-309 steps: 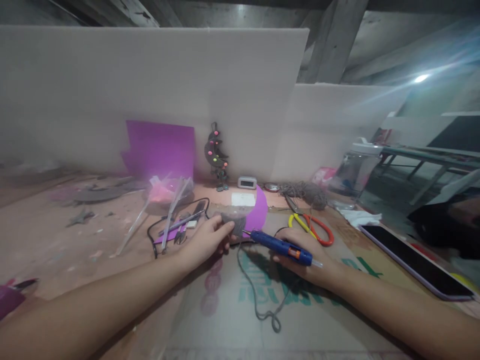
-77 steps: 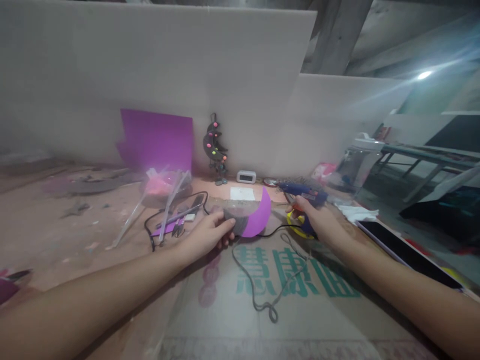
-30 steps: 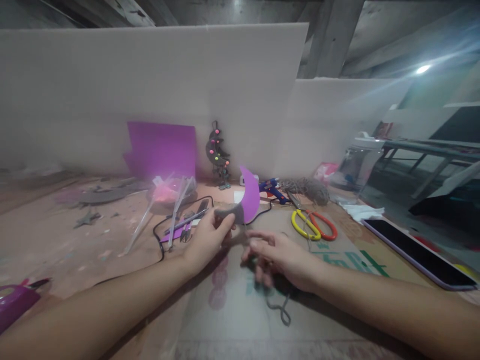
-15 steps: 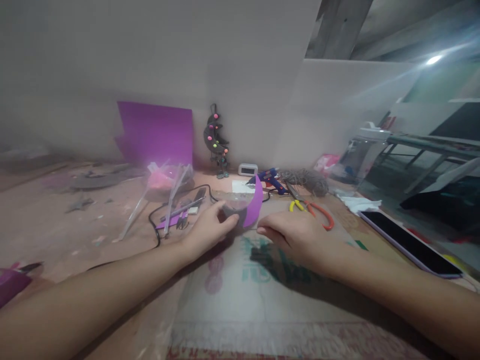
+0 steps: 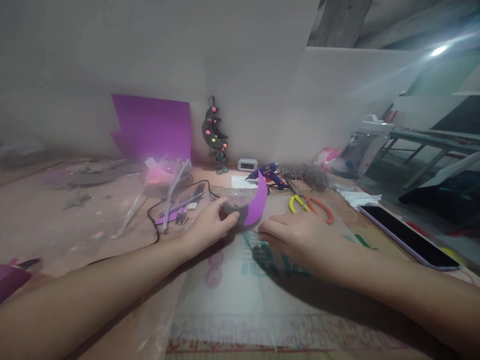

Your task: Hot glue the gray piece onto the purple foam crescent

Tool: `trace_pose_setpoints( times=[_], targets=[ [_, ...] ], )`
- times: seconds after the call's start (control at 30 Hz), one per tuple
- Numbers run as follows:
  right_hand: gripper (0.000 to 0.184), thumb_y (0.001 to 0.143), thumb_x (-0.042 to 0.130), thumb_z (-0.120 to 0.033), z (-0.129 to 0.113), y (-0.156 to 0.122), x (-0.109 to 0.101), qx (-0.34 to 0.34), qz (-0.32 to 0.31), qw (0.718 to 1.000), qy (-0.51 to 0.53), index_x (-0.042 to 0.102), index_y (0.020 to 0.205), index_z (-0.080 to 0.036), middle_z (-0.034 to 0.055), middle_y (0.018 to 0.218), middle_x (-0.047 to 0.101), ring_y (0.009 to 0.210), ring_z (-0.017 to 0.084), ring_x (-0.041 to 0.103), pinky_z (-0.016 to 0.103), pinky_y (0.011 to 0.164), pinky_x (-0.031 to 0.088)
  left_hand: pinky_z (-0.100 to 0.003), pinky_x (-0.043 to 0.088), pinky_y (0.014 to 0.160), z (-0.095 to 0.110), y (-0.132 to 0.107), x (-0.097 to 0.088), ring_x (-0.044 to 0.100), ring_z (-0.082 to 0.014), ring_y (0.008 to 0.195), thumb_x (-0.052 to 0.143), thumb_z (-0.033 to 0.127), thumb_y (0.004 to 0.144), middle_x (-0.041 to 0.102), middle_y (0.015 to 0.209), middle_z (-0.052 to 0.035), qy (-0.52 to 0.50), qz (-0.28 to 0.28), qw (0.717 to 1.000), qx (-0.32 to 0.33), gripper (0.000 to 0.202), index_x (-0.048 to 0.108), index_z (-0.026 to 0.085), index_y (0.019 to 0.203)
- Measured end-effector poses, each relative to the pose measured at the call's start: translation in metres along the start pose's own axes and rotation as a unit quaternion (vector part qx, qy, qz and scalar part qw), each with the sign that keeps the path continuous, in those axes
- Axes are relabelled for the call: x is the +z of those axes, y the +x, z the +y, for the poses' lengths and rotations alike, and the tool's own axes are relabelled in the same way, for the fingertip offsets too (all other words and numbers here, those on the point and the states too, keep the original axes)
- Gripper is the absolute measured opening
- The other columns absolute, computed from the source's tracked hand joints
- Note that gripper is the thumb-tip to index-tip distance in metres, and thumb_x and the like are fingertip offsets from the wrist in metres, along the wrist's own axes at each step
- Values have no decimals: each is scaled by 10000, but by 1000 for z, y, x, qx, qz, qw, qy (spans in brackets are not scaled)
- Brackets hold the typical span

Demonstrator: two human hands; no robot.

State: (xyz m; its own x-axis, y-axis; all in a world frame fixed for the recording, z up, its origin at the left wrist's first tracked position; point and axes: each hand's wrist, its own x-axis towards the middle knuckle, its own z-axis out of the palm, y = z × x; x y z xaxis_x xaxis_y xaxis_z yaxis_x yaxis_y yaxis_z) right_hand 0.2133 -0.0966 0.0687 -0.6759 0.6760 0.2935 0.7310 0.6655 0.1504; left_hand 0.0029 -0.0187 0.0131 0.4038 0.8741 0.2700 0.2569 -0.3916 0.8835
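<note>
A crescent moon cut-out [image 5: 257,205] stands up between my hands, bare purple toward its upper tip and covered in dark grey on its lower part. My left hand [image 5: 214,220] pinches the grey end between thumb and fingers. Just right of the crescent, my right hand [image 5: 296,232] is closed, fingertips pressed together on a thin grey strand, apparently yarn, that runs toward the crescent's lower edge. Behind lies a ball of grey yarn [image 5: 317,177], its loose loops beside a blue glue gun [image 5: 268,175]. Scissors with yellow and orange handles [image 5: 328,212] rest beyond my right hand.
A decorated dark crescent ornament [image 5: 213,132] and a purple sheet [image 5: 153,127] lean against the wall. A small white clock [image 5: 247,165] stands behind. Left are a black cable [image 5: 152,220], pens and a clear bag with pink contents [image 5: 161,172]. A phone [image 5: 408,237] lies right.
The crescent has turned slightly, showing more of its grey-covered part beside my left thumb. My right hand stays close to it, and the thin strand at its fingertips now shows. The view has tilted slightly.
</note>
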Motion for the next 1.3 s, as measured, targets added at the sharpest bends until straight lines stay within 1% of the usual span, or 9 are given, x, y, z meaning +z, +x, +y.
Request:
trace_pose_setpoints(
  times=[0.1, 0.27, 0.4, 0.5, 0.63, 0.73, 0.83, 1.07, 1.3],
  targets=[
    [207, 885, 450, -153, 3, 2, 1, 11, 21, 1000, -7, 649, 919, -200, 36, 763, 680, 660, 150, 580, 269, 568, 324, -208, 390, 506, 1, -1, 0, 503, -120, 581, 562, 288, 800, 542, 682, 21, -2, -7, 1000, 9, 110, 544, 180, 798],
    [202, 891, 467, -203, 19, 9, -5, 74, 34, 996, -22, 665, 925, -200, 56, 864, 706, 755, 182, 607, 269, 609, 353, -238, 449, 630, 4, 0, 0, 577, -146, 699, 557, 280, 821, 613, 767, -7, 3, -37, 999, 32, 113, 575, 171, 840],
    [200, 873, 484, -196, 27, 13, -14, 131, 15, 991, 4, 677, 901, -236, 27, 853, 704, 763, 176, 606, 257, 610, 355, -220, 417, 538, 4, -1, 0, 555, -128, 605, 562, 320, 832, 625, 728, -5, -5, -41, 999, 6, 159, 603, 169, 863],
    [193, 874, 502, -235, 35, 14, -20, 178, -27, 983, 37, 691, 877, -273, 1, 734, 680, 689, 167, 596, 250, 567, 332, -208, 389, 492, 5, 0, 0, 528, -110, 548, 569, 323, 832, 622, 703, 3, -32, -42, 999, -12, 157, 608, 172, 856],
    [189, 866, 526, -298, 50, 12, -21, 164, -78, 982, 47, 706, 813, -274, -1, 682, 674, 573, 148, 545, 268, 556, 316, -211, 416, 521, 3, 1, 1, 558, -117, 588, 579, 304, 824, 632, 728, 0, -80, -37, 996, -15, 143, 621, 175, 871],
    [181, 863, 521, -293, 62, 11, -15, 165, -57, 983, 48, 696, 819, -267, 3, 714, 687, 585, 151, 550, 274, 567, 328, -210, 424, 527, 3, 2, 2, 578, -127, 625, 576, 301, 827, 628, 730, -4, -94, -42, 995, -14, 140, 625, 179, 875],
    [160, 843, 531, -281, 72, 11, -9, 183, -48, 980, 62, 686, 815, -254, 6, 727, 689, 597, 151, 562, 269, 565, 340, -203, 395, 475, 4, 1, 1, 564, -130, 595, 583, 320, 822, 607, 668, 4, -93, -46, 994, -34, 147, 620, 185, 865],
    [182, 829, 525, -288, 93, 10, -4, 176, -111, 970, 124, 702, 826, -246, 8, 820, 704, 718, 169, 622, 262, 628, 410, -205, 379, 455, 5, 0, 2, 531, -120, 536, 602, 350, 804, 579, 617, 17, -100, -57, 992, -42, 164, 601, 187, 819],
    [218, 837, 527, -347, 105, 10, -1, 213, -106, 960, 149, 703, 849, -219, 32, 825, 709, 702, 172, 626, 264, 603, 420, -197, 356, 440, 1, 0, 2, 517, -113, 524, 587, 355, 810, 563, 623, 11, -105, -96, 989, -44, 168, 593, 187, 795]
  ],
)
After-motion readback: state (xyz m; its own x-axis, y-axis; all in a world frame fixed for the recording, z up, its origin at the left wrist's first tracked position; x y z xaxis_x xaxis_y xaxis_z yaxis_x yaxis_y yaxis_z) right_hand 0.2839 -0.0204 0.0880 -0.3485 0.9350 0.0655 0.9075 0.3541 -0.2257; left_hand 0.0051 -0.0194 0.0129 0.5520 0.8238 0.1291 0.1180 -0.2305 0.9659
